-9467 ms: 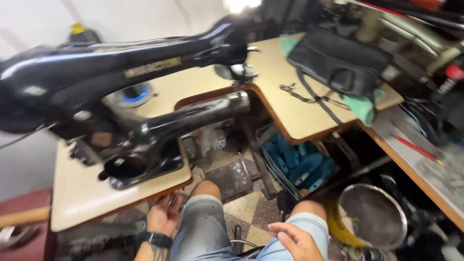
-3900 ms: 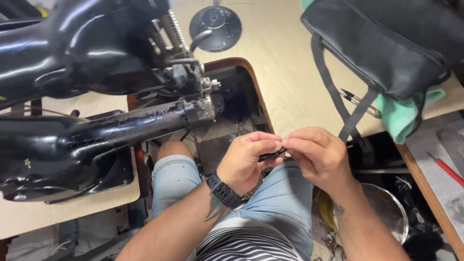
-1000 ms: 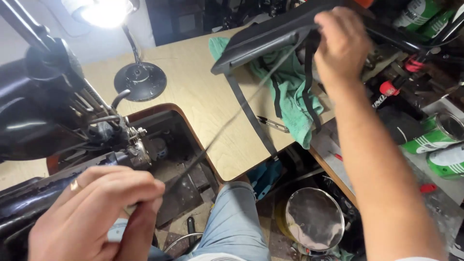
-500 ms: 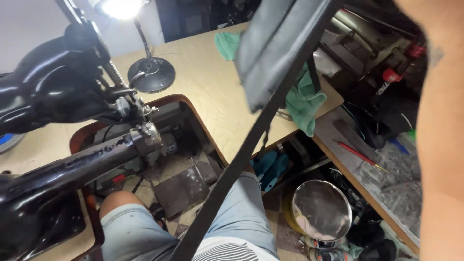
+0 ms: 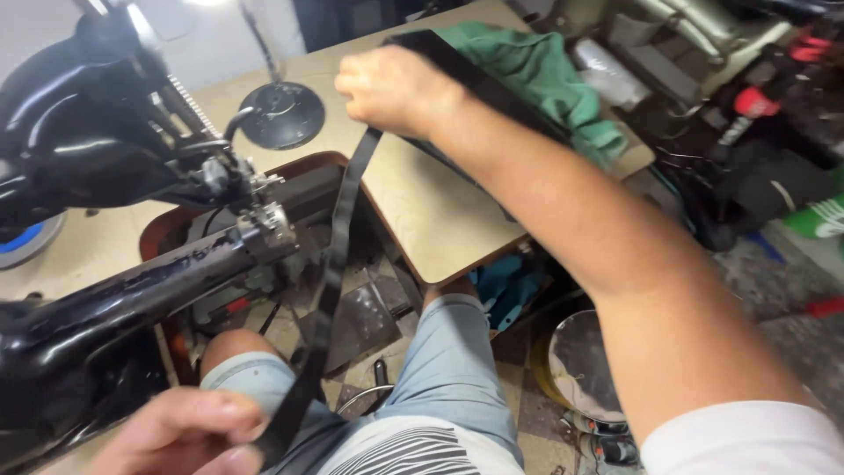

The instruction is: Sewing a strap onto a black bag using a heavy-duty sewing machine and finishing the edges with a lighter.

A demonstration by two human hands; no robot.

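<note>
Over the worktop (image 5: 422,211) my right hand (image 5: 396,88) had lowered the bag (image 5: 492,88), both hands' fingers clamped on its strap (image 5: 338,237), which my left hand (image 5: 189,431) now drew taut

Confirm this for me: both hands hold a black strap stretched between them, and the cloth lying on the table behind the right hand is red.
One detail is wrong: the cloth is green, not red, as the head view shows. The rest stands: the right hand and the left hand hold the black strap stretched between them, and the cloth lies on the table behind the right hand.
</note>
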